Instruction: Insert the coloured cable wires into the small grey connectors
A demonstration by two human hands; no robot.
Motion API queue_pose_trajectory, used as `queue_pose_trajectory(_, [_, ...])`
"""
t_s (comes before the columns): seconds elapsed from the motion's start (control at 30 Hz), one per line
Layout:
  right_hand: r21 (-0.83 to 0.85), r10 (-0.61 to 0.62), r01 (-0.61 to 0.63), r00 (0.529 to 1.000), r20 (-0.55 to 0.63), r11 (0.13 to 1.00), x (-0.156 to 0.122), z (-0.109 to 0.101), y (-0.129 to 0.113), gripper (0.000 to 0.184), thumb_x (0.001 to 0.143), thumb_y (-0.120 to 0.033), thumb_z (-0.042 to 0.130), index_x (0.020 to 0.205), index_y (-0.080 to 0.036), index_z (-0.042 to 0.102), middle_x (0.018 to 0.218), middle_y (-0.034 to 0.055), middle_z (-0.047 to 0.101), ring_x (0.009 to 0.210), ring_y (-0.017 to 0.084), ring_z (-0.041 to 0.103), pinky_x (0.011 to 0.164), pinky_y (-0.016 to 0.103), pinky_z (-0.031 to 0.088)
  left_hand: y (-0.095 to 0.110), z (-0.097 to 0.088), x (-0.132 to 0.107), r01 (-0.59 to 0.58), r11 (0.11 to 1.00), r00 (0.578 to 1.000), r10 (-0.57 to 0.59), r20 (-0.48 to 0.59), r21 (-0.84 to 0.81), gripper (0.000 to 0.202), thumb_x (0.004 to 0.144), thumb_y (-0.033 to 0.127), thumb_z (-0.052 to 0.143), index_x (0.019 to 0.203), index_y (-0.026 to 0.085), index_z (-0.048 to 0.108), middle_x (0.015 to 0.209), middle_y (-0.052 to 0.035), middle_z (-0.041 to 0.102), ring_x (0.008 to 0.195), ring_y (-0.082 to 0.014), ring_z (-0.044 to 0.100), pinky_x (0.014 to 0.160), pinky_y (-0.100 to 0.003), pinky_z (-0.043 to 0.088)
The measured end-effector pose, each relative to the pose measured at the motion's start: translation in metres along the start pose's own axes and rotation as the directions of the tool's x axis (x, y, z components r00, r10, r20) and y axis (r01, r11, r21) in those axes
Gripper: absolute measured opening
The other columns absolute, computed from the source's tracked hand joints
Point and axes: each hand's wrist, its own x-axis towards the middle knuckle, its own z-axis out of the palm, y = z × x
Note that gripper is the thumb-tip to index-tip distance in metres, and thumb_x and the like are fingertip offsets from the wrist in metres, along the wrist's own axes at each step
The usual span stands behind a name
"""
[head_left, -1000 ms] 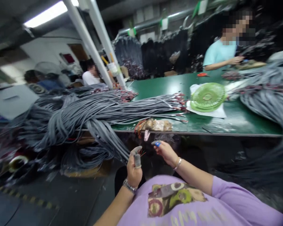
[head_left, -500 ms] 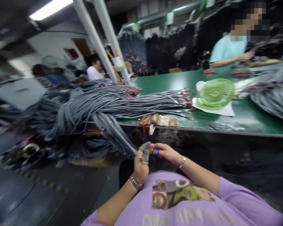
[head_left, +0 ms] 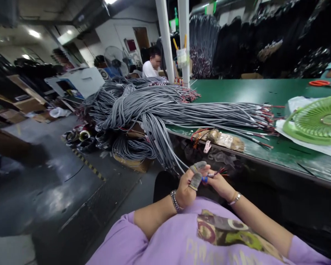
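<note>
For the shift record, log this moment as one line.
left hand: grips gray cable | right hand: pinches its wire ends | cable bundle: on green table

Head-worn camera, looking forward and down

It looks from above the purple-shirted chest, close over the left hand [head_left: 188,184] and right hand [head_left: 220,184], out across the long green-topped workbench [head_left: 237,90] towards white pillars [head_left: 165,40].

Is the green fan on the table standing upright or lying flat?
Lying flat: the green fan rests grille-up on white paper on the green table.
</note>
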Motion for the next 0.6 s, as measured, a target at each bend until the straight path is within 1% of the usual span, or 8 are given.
queue_pose_trajectory(0.07, [0.021, 0.092, -0.09, 0.991, -0.1, 0.996, 0.002, -0.017, 0.012, 0.033, 0.063, -0.041, 0.079, 0.083, -0.017, 0.066, 0.069, 0.0022, 0.062, 0.058, 0.013, 0.051, 0.056, 0.028, 0.041, 0.006, -0.005, 0.001, 0.039, 0.998, 0.998, -0.041, -0.046, -0.043, 0.045, 0.093, 0.05, 0.049, 0.126, 0.019, 0.055, 0.118, -0.0144, 0.067, 0.092, -0.0227, 0.071, 0.062, -0.027, 0.056])
queue_pose_trajectory(0.13, [-0.02, 0.264, -0.278, 0.931, -0.251, 0.96, 0.0, -0.035, 0.028, 0.037, 0.059, -0.034, 0.08, 0.087, -0.016, 0.064, 0.065, 0.0012, 0.06, 0.056, 0.013, 0.053, 0.053, 0.026, 0.04, 0.01, -0.01, 0.003, 0.074, 0.995, 0.993, -0.079, -0.093, -0.063, 0.043, 0.092, 0.05, 0.05, 0.121, 0.019, 0.056, 0.11, -0.0129, 0.07, 0.063, -0.0137, 0.069, 0.037, -0.019, 0.036])
queue_pose_trajectory(0.23, [-0.081, 0.303, -0.391, 0.814, -0.495, 0.917, -0.01, -0.057, 0.047, 0.039, 0.064, -0.022, 0.073, 0.101, -0.016, 0.062, 0.061, 0.0005, 0.059, 0.055, 0.013, 0.053, 0.051, 0.025, 0.04, 0.013, -0.018, 0.01, 0.134, 0.986, 0.981, -0.146, -0.125, -0.099, 0.036, 0.092, 0.046, 0.053, 0.115, 0.018, 0.058, 0.095, -0.0086, 0.071, 0.043, -0.0057, 0.056, 0.032, -0.019, 0.02])
queue_pose_trajectory(0.3, [-0.133, 0.25, -0.367, 0.816, -0.52, 0.921, -0.016, -0.06, 0.046, 0.036, 0.067, -0.022, 0.07, 0.102, -0.014, 0.062, 0.064, 0.0015, 0.06, 0.056, 0.013, 0.054, 0.052, 0.025, 0.042, 0.015, -0.019, 0.017, 0.189, 0.973, 0.974, -0.204, -0.103, -0.132, 0.035, 0.09, 0.046, 0.055, 0.111, 0.018, 0.058, 0.091, -0.0072, 0.072, 0.04, -0.0052, 0.054, 0.032, -0.018, 0.017])
queue_pose_trajectory(0.33, [-0.181, 0.21, -0.326, 0.858, -0.469, 0.928, -0.017, -0.057, 0.04, 0.036, 0.068, -0.025, 0.07, 0.101, -0.014, 0.063, 0.068, 0.0025, 0.062, 0.058, 0.013, 0.055, 0.053, 0.025, 0.043, 0.016, -0.018, 0.022, 0.218, 0.965, 0.971, -0.23, -0.071, -0.148, 0.035, 0.089, 0.045, 0.056, 0.11, 0.017, 0.058, 0.09, -0.0067, 0.071, 0.04, -0.0052, 0.054, 0.032, -0.018, 0.017])
queue_pose_trajectory(0.43, [-0.286, -0.009, -0.02, 0.995, -0.098, 0.958, -0.016, -0.032, 0.009, 0.046, 0.073, -0.036, 0.068, 0.113, -0.014, 0.061, 0.087, 0.0053, 0.068, 0.074, 0.016, 0.062, 0.07, 0.03, 0.052, 0.022, -0.004, 0.034, 0.284, 0.94, 0.959, -0.276, 0.069, -0.187, 0.035, 0.089, 0.043, 0.058, 0.11, 0.016, 0.059, 0.092, -0.0069, 0.072, 0.041, -0.0044, 0.054, 0.034, -0.016, 0.024])
queue_pose_trajectory(0.5, [-0.382, -0.147, 0.19, 0.979, 0.14, 0.904, -0.012, -0.008, -0.013, 0.044, 0.076, -0.037, 0.067, 0.114, -0.015, 0.061, 0.095, 0.0062, 0.068, 0.084, 0.018, 0.063, 0.08, 0.034, 0.053, 0.026, 0.01, 0.041, 0.279, 0.942, 0.957, -0.257, 0.137, -0.184, 0.036, 0.088, 0.043, 0.059, 0.112, 0.016, 0.06, 0.092, -0.0068, 0.072, 0.042, -0.0042, 0.054, 0.04, -0.017, 0.035])
queue_pose_trajectory(0.6, [-0.481, -0.317, 0.372, 0.928, 0.194, 0.794, -0.005, 0.022, -0.03, 0.026, 0.08, -0.034, 0.064, 0.098, -0.017, 0.066, 0.094, 0.0083, 0.068, 0.092, 0.022, 0.063, 0.086, 0.037, 0.053, 0.03, 0.027, 0.048, 0.202, 0.961, 0.971, -0.171, 0.17, -0.188, 0.036, 0.09, 0.044, 0.057, 0.112, 0.016, 0.061, 0.092, -0.0072, 0.072, 0.045, -0.0049, 0.055, 0.046, -0.019, 0.042])
